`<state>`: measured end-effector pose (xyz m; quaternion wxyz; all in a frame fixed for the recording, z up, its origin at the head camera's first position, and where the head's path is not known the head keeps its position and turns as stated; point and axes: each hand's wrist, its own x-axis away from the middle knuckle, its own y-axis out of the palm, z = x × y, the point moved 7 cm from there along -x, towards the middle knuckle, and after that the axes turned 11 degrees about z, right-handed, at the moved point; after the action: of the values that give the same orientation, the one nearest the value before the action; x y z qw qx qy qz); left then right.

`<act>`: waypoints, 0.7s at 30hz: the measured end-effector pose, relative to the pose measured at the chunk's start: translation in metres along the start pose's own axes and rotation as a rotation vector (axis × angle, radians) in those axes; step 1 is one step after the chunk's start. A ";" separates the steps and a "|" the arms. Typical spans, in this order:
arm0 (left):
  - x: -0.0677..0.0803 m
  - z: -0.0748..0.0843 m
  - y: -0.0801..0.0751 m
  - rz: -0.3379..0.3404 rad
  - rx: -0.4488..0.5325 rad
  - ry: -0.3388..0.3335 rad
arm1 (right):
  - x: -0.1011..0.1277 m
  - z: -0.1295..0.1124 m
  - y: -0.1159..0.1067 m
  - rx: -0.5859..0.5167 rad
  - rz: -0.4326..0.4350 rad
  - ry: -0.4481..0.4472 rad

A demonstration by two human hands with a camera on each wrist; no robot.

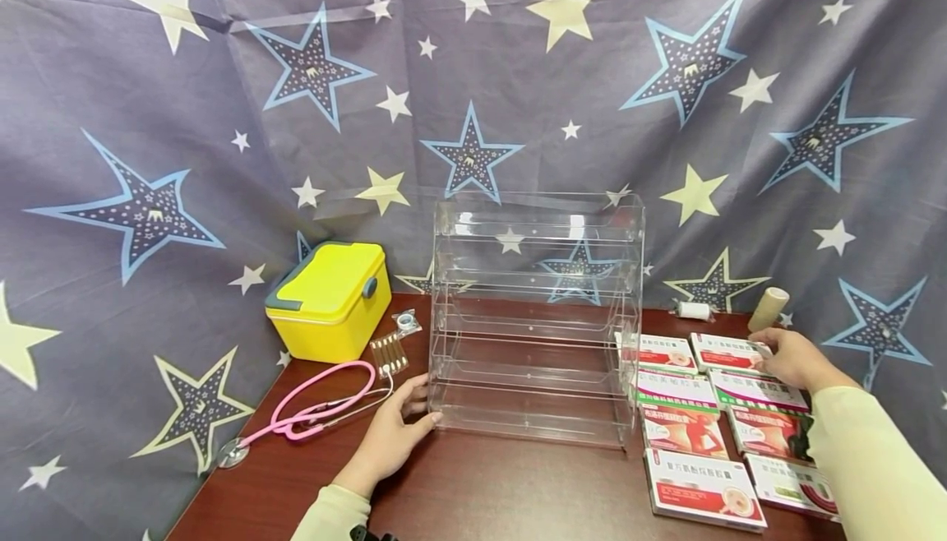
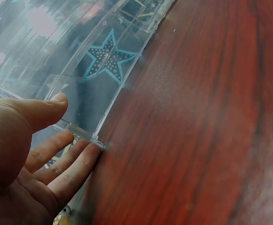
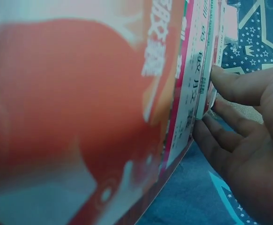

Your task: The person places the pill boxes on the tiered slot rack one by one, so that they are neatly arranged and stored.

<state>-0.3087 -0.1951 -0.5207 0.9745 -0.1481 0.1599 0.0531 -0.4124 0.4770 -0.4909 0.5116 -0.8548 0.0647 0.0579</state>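
Note:
A clear acrylic tiered rack [image 1: 533,319] stands on the dark wooden table [image 1: 481,483]. My left hand [image 1: 395,434] rests at its lower left front corner. In the left wrist view the thumb [image 2: 56,105] lies on the rack's side wall [image 2: 94,70] and straight fingers [image 2: 75,164] touch its base. To the right lie several flat medicine boxes. My right hand [image 1: 787,356] holds the right end of the far white-and-red box [image 1: 728,352]. In the right wrist view the thumb [image 3: 234,84] and fingers [image 3: 216,136] pinch that box's edge [image 3: 202,70].
A yellow case [image 1: 329,298], a pink stethoscope [image 1: 318,405], a swab packet [image 1: 390,353] and a small tape [image 1: 405,323] lie left of the rack. A bandage roll [image 1: 694,309] and a beige roll [image 1: 769,308] sit at the back right. Star-printed cloth hangs behind.

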 end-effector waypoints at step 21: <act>0.001 0.001 0.001 -0.014 0.001 0.032 | 0.002 0.009 -0.012 -0.033 0.099 0.045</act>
<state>-0.3082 -0.1935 -0.5207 0.9722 -0.1498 0.1746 0.0440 -0.4083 0.4901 -0.4848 0.4923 -0.8601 0.1172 0.0648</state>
